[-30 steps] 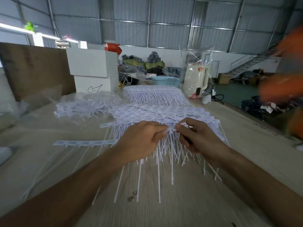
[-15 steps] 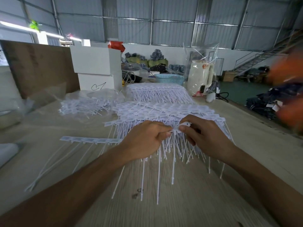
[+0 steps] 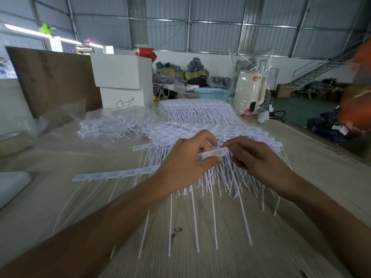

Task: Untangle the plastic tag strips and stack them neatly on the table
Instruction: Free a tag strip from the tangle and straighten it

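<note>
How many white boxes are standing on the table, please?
2. The upper white box sits on the lower white box, which has a black scribble on its front; both stand at the far left side of the table. More may be hidden behind them.

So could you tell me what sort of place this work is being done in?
Probably a warehouse or small factory floor: corrugated metal walls, a steel staircase at the right, and stacked bundles of goods along the far wall.

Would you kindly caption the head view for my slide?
Both hands, left and right, pinch one tag strip above the pile.
</note>
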Tool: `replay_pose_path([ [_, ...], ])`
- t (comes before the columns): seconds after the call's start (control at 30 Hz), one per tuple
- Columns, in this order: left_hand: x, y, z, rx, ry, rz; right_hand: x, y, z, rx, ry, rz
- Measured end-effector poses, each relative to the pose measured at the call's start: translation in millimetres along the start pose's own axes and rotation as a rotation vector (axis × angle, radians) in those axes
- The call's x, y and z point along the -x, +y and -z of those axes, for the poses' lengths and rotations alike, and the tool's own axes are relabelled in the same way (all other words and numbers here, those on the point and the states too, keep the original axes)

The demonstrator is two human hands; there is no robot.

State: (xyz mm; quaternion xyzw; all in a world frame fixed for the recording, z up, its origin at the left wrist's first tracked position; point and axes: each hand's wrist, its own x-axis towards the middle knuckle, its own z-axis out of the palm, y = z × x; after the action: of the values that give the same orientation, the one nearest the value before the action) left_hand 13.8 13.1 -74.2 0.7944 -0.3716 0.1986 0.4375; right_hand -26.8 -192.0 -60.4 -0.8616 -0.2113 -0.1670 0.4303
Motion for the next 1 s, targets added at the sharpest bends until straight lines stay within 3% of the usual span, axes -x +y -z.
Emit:
replay_pose_path([
  [0.17,0.7,7.4,-1.4,0.032,-0.023,-0.046,5.3,-15.2,-10.0,-0.018,-0.090,0.013],
  [0.33,0.8,1.6,9.6,-0.034,-0.159,-0.048,1.9,-14.9,1.3,-0.129,0.006,-0.056],
  [0.43,1.8,-4.4,12.3,-0.131,-0.141,-0.028,2.4,-13.8,3.9,-0.132,0.048,-0.036],
  [0.57,-0.7,-4.3,9.3,-0.165,-0.088,-0.031,4.7,-13.4,6.1,0.067,0.122,0.075],
  [0.67,-0.2,-4.1,12.0,-0.154,-0.063,-0.030,4.0,-9.2,19.3,0.036,0.224,0.117],
  [1.0,2.6,2.8,9.5,-0.203,-0.051,-0.080,3.6,-15.5,19.0,0.108,0.294,0.049],
])
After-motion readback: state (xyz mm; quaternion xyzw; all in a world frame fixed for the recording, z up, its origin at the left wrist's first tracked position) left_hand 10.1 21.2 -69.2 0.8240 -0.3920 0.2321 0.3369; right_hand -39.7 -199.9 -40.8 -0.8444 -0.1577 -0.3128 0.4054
